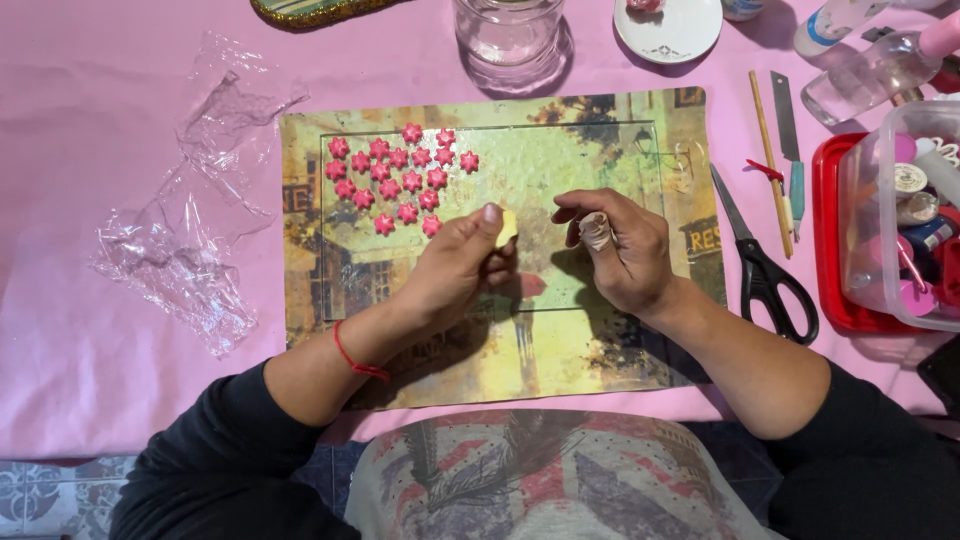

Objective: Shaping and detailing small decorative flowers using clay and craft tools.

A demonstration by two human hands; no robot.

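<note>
The left hand (455,270) pinched a small pale-yellow lump of clay (508,226) in a closed grip above the picture-printed work mat (600,350). The right hand (620,250) curled shut, empty, near small pink clay flowers (398,178).

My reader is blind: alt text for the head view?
A left hand pinches a small pale-yellow lump over a picture mat, the right hand beside it. Pink clay flowers lie in rows; scissors lie right.
</note>
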